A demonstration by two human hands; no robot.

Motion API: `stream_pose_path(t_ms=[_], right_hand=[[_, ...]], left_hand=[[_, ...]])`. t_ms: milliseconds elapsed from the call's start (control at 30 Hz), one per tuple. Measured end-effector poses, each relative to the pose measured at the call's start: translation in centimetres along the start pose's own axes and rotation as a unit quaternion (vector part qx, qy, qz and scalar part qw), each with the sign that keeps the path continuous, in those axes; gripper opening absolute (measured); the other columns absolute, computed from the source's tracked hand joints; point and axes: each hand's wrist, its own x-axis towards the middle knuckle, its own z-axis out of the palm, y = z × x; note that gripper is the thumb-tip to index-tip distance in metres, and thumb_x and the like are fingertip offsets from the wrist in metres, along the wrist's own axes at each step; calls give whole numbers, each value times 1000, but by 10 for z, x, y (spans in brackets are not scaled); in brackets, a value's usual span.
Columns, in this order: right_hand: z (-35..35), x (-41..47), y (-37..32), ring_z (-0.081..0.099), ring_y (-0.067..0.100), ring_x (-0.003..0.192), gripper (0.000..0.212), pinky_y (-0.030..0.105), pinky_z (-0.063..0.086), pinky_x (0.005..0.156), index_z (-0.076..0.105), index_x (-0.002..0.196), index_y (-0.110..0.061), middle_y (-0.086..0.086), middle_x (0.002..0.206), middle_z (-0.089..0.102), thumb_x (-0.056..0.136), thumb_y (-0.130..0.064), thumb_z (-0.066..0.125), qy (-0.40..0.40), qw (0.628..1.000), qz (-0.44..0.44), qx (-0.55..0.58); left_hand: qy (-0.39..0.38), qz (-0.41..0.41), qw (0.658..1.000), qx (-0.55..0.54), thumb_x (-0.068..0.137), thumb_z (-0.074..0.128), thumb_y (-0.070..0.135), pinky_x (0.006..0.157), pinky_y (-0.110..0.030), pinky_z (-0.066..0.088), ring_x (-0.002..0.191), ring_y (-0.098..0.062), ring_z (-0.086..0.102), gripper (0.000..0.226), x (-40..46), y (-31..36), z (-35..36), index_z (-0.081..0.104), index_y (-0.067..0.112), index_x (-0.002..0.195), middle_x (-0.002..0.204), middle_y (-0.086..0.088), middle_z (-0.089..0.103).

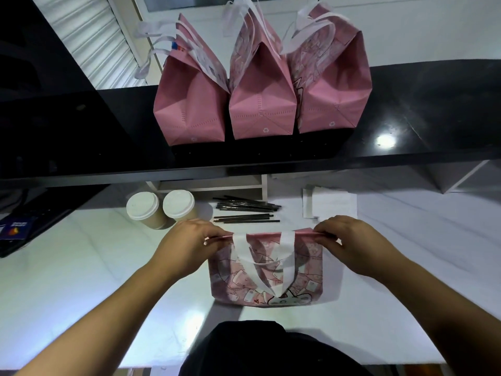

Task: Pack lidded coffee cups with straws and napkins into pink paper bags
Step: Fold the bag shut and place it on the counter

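Note:
A pink paper bag (298, 278) with white handles and a cartoon print stands on the white counter (81, 280) in front of me. My left hand (187, 242) pinches the left end of its top edge, and my right hand (349, 240) pinches the right end. The top edge looks pressed together between them. Two lidded coffee cups (142, 206) (179, 204) stand side by side behind my left hand. Several black straws (246, 210) lie beyond the bag. A stack of white napkins (330, 203) sits to their right.
Three pink bags (189, 104) (260, 104) (333, 96) with white handles stand in a row on a raised black shelf (433, 126) at the back. A dark item with a blue card (16, 229) lies at the far left.

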Motion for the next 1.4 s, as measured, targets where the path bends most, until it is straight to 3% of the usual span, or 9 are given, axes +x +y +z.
stream_pose_path(t_ms=[300,533,600,700,867,1067,1167,1333,1400], right_hand=[[-2,-6,1,52,0,68,9,6,37,64,80,98,-18,-10,84,74,90,-15,78,34,999,4,25],[-4,-11,-1,64,10,74,13,16,47,65,80,103,-18,-7,89,76,91,-13,76,39,999,24,23],[-3,-11,-6,66,15,80,14,28,55,68,79,105,-17,-5,91,76,93,-13,74,47,998,29,14],[0,-9,-15,64,17,96,22,33,56,77,74,115,-20,-6,103,74,93,-20,72,53,998,37,-9],[7,-2,-40,60,20,108,50,37,49,91,63,130,-28,-8,117,71,82,-32,76,-14,995,0,-99],[13,4,-55,60,20,108,53,37,45,93,67,126,-29,-8,116,71,75,-29,82,-15,993,5,-115],[8,4,-58,60,21,108,41,39,48,93,71,122,-24,-5,115,73,81,-21,67,0,997,13,-76],[1,7,-62,58,10,95,28,29,51,80,75,116,-23,-11,102,71,90,-17,69,33,996,68,42],[-1,9,-69,58,6,84,23,32,56,73,75,111,-28,-18,93,66,92,-17,68,28,995,75,64]], left_hand=[[-54,-7,997,-59,94,75,23,67,-13,47,84,1,66,40,-5,-15,-12,70,55,119,105,25,76],[-15,-40,998,-55,91,78,21,67,-1,39,84,3,67,27,-4,-17,-7,80,42,107,96,26,76],[-14,-33,998,-48,92,76,22,69,-4,41,82,8,63,28,-3,-16,-5,78,43,110,96,31,71],[-38,-22,998,-48,89,73,32,81,-26,55,93,3,63,32,-2,-9,-4,70,42,120,109,26,70],[-110,67,991,32,81,77,46,100,-33,46,119,-8,58,58,7,11,2,59,41,135,131,20,64],[-60,94,993,32,81,79,42,96,-36,45,113,-14,63,48,11,21,14,66,38,127,120,16,69],[-46,78,996,-14,88,72,44,91,-35,50,105,-12,64,32,10,20,13,70,34,118,113,16,72],[-23,11,984,-174,94,69,31,78,-10,51,99,6,65,22,9,26,7,71,43,111,105,30,71],[-20,-10,977,-213,95,69,32,70,-10,50,93,6,66,19,12,33,4,70,45,108,100,32,70]])
